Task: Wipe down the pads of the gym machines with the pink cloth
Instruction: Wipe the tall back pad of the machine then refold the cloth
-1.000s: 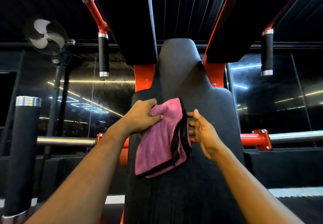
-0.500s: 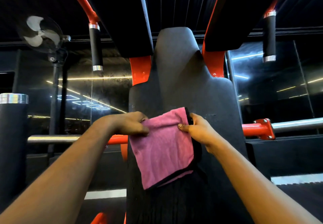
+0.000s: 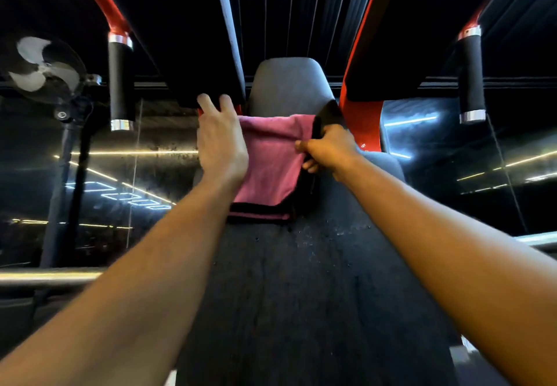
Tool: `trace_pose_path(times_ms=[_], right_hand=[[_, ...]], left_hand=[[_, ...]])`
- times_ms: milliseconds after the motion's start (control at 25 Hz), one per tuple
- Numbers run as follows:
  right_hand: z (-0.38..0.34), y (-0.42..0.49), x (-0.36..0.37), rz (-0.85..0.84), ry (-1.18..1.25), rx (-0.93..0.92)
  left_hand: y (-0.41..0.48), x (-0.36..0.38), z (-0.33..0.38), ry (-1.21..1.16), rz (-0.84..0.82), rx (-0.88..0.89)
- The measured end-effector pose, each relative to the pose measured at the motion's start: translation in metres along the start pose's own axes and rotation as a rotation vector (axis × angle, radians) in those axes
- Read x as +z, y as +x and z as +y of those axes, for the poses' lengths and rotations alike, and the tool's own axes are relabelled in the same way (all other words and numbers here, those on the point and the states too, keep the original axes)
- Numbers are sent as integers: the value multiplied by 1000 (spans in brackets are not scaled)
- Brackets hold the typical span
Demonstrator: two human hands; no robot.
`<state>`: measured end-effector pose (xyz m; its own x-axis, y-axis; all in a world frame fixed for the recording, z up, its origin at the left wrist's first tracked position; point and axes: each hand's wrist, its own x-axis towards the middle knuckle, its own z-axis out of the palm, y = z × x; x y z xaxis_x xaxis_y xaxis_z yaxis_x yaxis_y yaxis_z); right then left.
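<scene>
Pink cloth (image 3: pixel 271 162), black pad (image 3: pixel 301 289) (hands (image 3: pixel 221 147) (image 3: pixel 330 149) on cloth)

pink cloth (image 3: pixel 271 159), left hand (image 3: pixel 221 144) and right hand (image 3: pixel 330 147) now higher up the back pad (image 3: pixel 289 84)

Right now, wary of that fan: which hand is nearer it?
Left. The left hand rests on the left edge of the pink cloth, toward the fan; the right hand pinches its right edge, farther off.

The cloth (image 3: pixel 268 159) is pink with black trim, the back pad (image 3: pixel 289 280) charcoal, the frame (image 3: pixel 360 117) red, the handle grips (image 3: pixel 121 81) black with silver caps
</scene>
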<state>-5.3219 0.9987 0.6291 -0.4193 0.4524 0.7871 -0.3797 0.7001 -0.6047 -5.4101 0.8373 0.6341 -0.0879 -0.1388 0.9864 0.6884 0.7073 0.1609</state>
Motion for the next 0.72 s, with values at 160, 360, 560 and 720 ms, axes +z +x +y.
trace_pose_path(times_ms=[160, 360, 560, 720], right_hand=[[27, 30, 9, -166, 155, -103], [88, 56, -3, 299, -608, -620], [109, 53, 2, 368, -621, -738], [109, 51, 6, 363, -673, -734]], left_hand=[[-63, 63, 14, -27, -249, -70], [-65, 87, 24, -6, -279, -171], [-60, 91, 2, 63, -157, -128], [-44, 79, -31, 99, -71, -213]])
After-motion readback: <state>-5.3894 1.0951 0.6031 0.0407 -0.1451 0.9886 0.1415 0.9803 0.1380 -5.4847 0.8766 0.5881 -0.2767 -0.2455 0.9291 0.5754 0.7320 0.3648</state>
